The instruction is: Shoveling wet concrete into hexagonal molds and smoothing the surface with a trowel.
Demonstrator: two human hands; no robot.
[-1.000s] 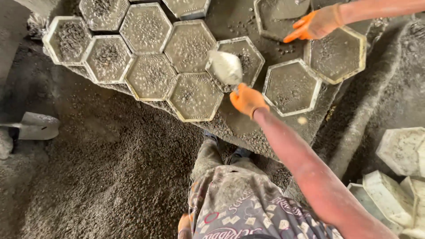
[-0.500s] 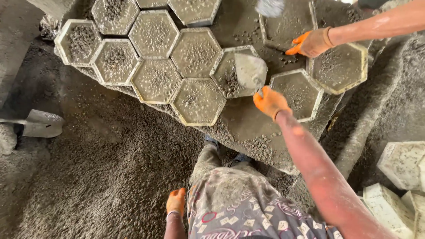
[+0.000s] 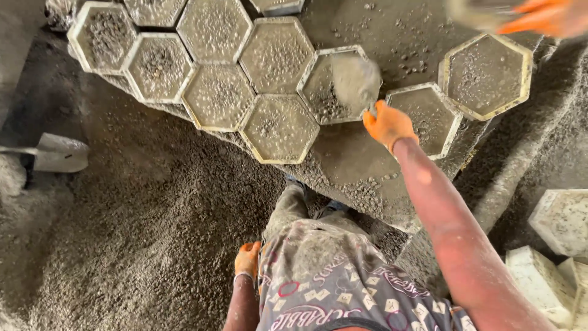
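The work surface is a grey slab table (image 3: 361, 159), wet with cement slurry and strewn with loose grit, set at an angle across the upper part of the view. The ground around it is a spread of dark, coarse gravel mix (image 3: 147, 233); a shovel blade (image 3: 58, 153) lies on it at the left edge, and pale empty hexagonal moulds (image 3: 560, 220) are stacked at the lower right. On the table sits a cluster of hexagonal moulds (image 3: 217, 95), fitted edge to edge, each with a light rim and a fill of grey concrete showing pebbles; one further mould (image 3: 487, 73) stands apart at the upper right. The right hand (image 3: 387, 124), in an orange glove, is closed around the handle of a trowel (image 3: 355, 81), fingers wrapped tight. The trowel blade is coated in wet grey mix and sits over the partly filled mould (image 3: 327, 92) in the middle of the table, whose contents are uneven, darker and heaped toward its lower side. Just right of that hand is another filled mould (image 3: 429, 116). The left hand (image 3: 247, 258), also gloved in orange, hangs low beside the person's patterned shirt, fingers loosely curled, holding nothing visible. A second person's orange-gloved hand (image 3: 542, 17) shows blurred at the top right corner.
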